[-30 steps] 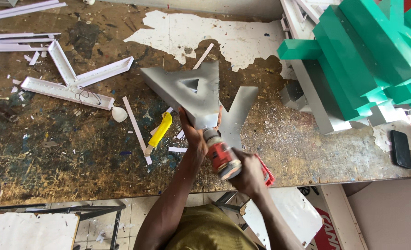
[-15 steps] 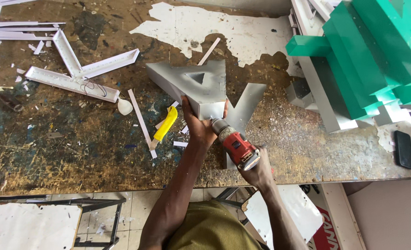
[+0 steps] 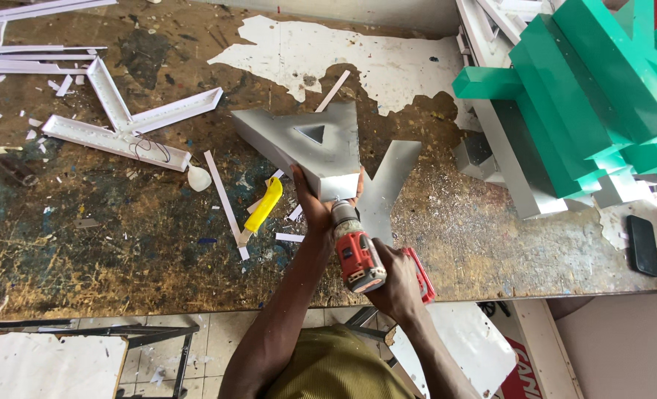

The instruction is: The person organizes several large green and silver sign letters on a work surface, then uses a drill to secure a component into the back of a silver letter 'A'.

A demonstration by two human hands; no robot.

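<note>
One silver sheet-metal letter shape [image 3: 310, 151] lies on the worn brown surface [image 3: 106, 244]; left hand [image 3: 315, 203] fingers clamp its near edge, and the red power drill [image 3: 358, 255] — gripped in the right hand [image 3: 395, 284] — has swung upright against it, where it earlier lay slanted.

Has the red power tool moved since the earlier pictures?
Yes. The red power tool in the right hand has turned nose-up against the near edge of the grey metal letter, closer to the yellow knife than before.
</note>
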